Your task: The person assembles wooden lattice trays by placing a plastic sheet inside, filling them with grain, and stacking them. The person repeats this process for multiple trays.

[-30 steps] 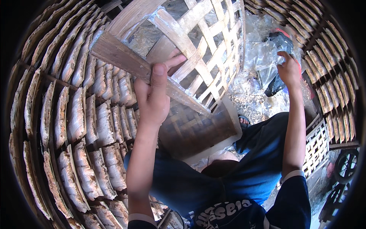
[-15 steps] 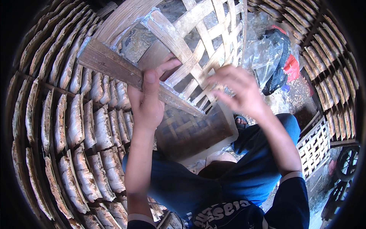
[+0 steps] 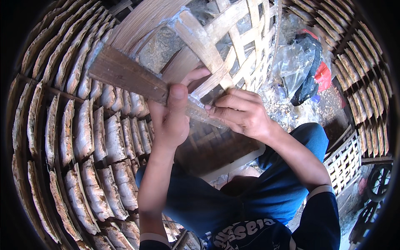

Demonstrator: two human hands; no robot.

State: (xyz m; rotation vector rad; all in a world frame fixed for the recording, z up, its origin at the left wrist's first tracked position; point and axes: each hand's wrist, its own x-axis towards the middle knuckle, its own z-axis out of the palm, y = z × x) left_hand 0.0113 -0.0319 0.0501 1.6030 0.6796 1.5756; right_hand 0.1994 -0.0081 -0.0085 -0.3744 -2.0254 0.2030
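My left hand [image 3: 171,118] grips a flat dark wooden board [image 3: 125,75], thumb on top, held against a large woven bamboo basket [image 3: 208,37]. My right hand [image 3: 241,112] has its fingers closed on a thin clear plastic piece [image 3: 204,116] at the board's lower edge, right beside the left hand. The basket is lined with clear plastic and fills the upper middle. A dark round container [image 3: 216,150] sits under both hands, above my knees in blue trousers.
Rows of flat pale cakes on bamboo slats [image 3: 83,141] cover the left side. More such racks [image 3: 366,83] curve along the right. Crumpled plastic bags, clear, black and red [image 3: 308,71], lie on the ground at upper right. A small woven crate [image 3: 346,158] stands at right.
My right hand swung from the plastic bags at far right over to the board and basket, beside my left hand. The left hand has kept its hold on the board.
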